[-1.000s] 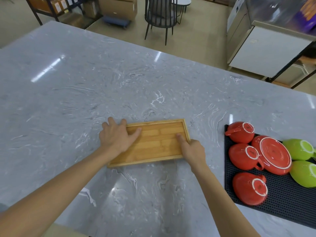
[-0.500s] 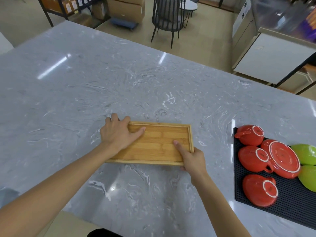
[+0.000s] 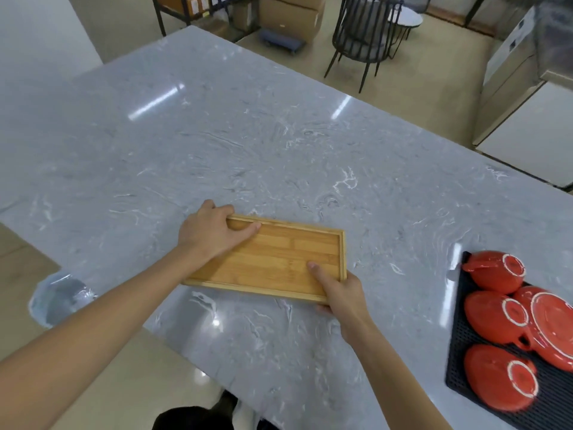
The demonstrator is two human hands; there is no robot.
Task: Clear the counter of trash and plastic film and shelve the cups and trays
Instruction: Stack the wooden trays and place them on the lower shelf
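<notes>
A rectangular bamboo tray (image 3: 288, 256) is on the grey marble counter (image 3: 248, 144), near its front edge. My left hand (image 3: 207, 234) grips the tray's far left corner, thumb inside the rim. My right hand (image 3: 342, 290) holds the near right corner, thumb pressed on the tray floor. Three red cups (image 3: 493, 271) lie upside down beside a red saucer (image 3: 552, 324) on a black mat (image 3: 552, 398) at the right edge.
A bin lined with clear plastic (image 3: 59, 296) stands on the floor at the left, below the counter corner. Beyond the counter are a black chair (image 3: 362, 35), cardboard boxes (image 3: 291, 13) and a white cabinet (image 3: 527, 128).
Both hands have pulled the tray nearer to the counter's front edge and turned it slightly clockwise. The view has swung left, so the green cups have left the frame.
</notes>
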